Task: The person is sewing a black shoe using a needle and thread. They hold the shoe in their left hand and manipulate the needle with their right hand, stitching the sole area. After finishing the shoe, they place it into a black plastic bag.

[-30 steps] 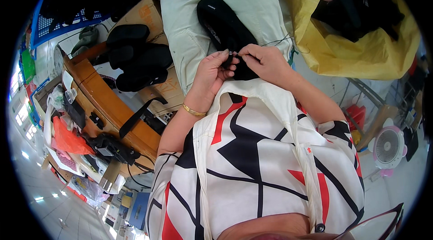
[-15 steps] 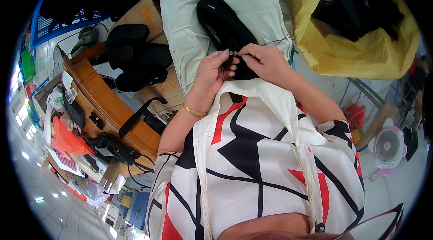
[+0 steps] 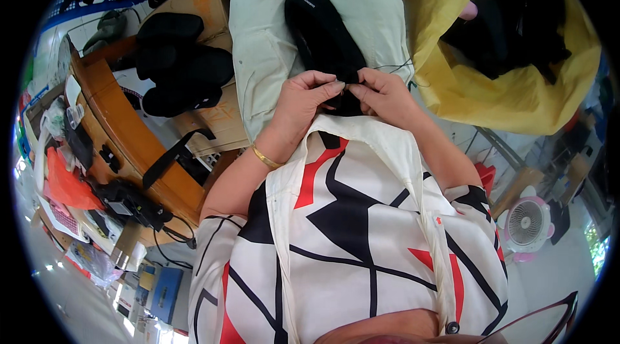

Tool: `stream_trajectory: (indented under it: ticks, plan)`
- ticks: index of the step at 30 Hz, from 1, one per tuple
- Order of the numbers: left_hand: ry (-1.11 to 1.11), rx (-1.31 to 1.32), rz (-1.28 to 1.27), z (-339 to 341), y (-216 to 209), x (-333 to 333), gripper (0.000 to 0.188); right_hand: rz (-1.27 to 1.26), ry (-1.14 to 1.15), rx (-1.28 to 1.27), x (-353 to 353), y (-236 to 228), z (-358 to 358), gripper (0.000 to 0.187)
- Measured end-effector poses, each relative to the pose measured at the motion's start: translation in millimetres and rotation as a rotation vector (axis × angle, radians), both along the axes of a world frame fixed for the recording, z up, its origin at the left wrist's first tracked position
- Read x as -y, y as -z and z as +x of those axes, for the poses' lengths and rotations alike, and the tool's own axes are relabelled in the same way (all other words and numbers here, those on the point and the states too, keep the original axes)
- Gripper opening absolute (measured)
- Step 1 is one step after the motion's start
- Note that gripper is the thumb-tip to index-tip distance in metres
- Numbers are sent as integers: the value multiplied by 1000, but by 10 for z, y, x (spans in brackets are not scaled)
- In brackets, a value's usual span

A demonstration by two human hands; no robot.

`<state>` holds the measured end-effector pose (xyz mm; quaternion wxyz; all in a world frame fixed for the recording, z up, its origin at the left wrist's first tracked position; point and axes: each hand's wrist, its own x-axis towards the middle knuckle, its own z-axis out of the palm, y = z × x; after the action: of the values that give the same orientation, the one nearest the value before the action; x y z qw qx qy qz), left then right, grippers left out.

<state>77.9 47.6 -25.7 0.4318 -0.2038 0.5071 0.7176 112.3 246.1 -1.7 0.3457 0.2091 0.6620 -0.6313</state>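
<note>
A black shoe lies lengthwise on a pale cloth, its near end under my hands. My left hand is closed, thumb and forefinger pinching at the shoe's near end. Close beside it, my right hand is also closed, pinching the black material from the other side. The fingertips of both hands almost touch. Anything small between them is too tiny to make out. Thin dark threads run over the cloth to the right of my right hand.
At right hangs a yellow bag of dark items. Several black shoes sit at left by a cardboard box. A wooden table bears a red plastic bag. A pink-and-white fan stands at lower right.
My right hand has moved slightly down, its fingers now pressed on the shoe's near end. My left hand has turned its back upward and pinches beside it. The view has shifted a little.
</note>
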Motion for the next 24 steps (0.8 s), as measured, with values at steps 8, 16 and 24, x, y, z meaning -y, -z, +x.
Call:
stream_trajectory:
  ticks: [8,16,24]
  plan:
    - [5,13,-52,-28,-92,-36,17,19,33,37,74,-24,-47,17]
    - [46,-10,-12,-29,-52,-19,15,224,-79,-212,178,-25,-60,31]
    - [139,-74,-35,-16,-32,9,12,113,-513,-133,-128,-169,-372,39]
